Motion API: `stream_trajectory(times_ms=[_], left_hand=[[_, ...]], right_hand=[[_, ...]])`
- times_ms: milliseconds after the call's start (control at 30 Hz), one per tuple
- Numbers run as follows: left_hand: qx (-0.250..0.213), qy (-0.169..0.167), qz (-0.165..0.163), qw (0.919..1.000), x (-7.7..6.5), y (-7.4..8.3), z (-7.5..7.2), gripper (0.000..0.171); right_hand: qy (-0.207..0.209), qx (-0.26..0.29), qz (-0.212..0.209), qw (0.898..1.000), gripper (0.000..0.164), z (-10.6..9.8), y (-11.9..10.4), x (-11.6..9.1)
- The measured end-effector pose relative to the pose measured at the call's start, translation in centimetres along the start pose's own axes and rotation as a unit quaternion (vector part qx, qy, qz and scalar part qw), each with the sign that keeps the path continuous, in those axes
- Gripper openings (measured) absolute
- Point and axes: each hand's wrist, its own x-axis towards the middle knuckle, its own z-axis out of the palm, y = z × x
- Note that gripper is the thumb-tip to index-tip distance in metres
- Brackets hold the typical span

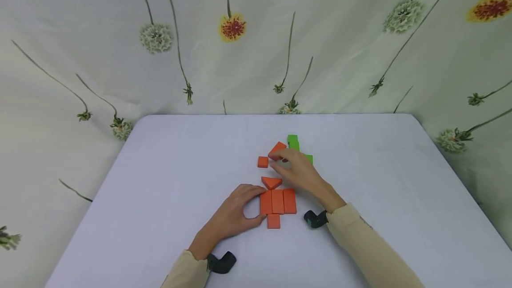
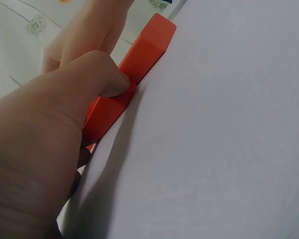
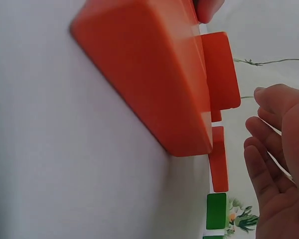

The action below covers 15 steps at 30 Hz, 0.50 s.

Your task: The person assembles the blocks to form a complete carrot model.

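Three upright orange rectangular blocks [image 1: 278, 201] lie side by side on the table, with a small orange square block [image 1: 274, 221] below the middle one. An orange triangular block [image 1: 271, 182] lies at their top edge, its point towards them. My left hand [image 1: 236, 210] holds the leftmost orange block [image 1: 266, 202] by its ends, between thumb and fingers. In the left wrist view its thumb [image 2: 112, 82] lies by the joint of two orange blocks. My right hand [image 1: 298, 170] hovers farther back, thumb and fingers apart, nothing between them, near another orange triangular block [image 1: 277, 147].
Another small orange square block [image 1: 262, 162] lies left of the right hand's fingertips. Green blocks [image 1: 293, 142] stand behind that hand, one partly hidden by it. The white table [image 1: 180, 154] ends at a flower-patterned cloth [image 1: 256, 66] behind.
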Motion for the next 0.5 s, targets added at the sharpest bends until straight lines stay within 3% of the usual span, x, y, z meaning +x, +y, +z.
stream_trajectory(times_ms=[333, 500], left_hand=[[0.0, -0.004, -0.003, 1.0, 0.1, 0.2, -0.1, 0.058], [0.001, -0.005, -0.002, 1.0, 0.1, 0.2, -0.1, 0.058]], right_hand=[[-0.053, -0.019, -0.011, 0.998, 0.031, 0.5, 0.7, 1.6], [-0.073, -0.058, -0.025, 0.995, 0.032, 0.6, 0.8, 1.8]])
